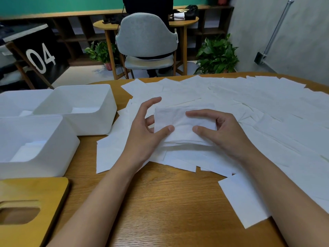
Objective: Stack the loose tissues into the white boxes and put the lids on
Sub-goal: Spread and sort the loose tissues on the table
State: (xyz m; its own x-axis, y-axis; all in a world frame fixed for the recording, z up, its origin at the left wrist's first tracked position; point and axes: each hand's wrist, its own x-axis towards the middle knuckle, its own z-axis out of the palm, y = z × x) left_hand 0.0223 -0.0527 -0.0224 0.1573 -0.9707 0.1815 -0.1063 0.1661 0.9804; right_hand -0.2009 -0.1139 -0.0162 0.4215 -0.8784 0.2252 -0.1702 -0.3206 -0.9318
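My left hand (144, 125) and my right hand (219, 129) are both on the small pile of white paper tissues (181, 125). It sits mid-table on the brown wooden table (169, 202), on top of the loose white tissue sheets (249, 107) that spread from there to the far right. The left hand pinches the pile's left end, thumb on top and fingers tucked behind, with the forefinger lifted free. The right hand grips the right end, thumb on the near top face and forefinger laid along the far edge. I cannot tell whether the pile is clear of the sheets beneath.

I judge the step in hand to be squaring this pile before boxing it. To do it well I would keep both thumbs flat so the top sheet does not crease. I would nudge the edges level and check that no stray sheet underneath is caught in the pinch.

Then the pile should travel left, held level. The far open white plastic box (85, 122) stands just left of my left hand, and the near open white plastic box (44, 157) stands in front of it. Each shows a low layer of tissues inside. A third white box (17, 98) at the far left is partly hidden.

I would lower the pile flat, long side along the box's long side, and let go only once it rests. The yellow wooden lid with an oval slot (35, 189) lies at the near left, on no box.
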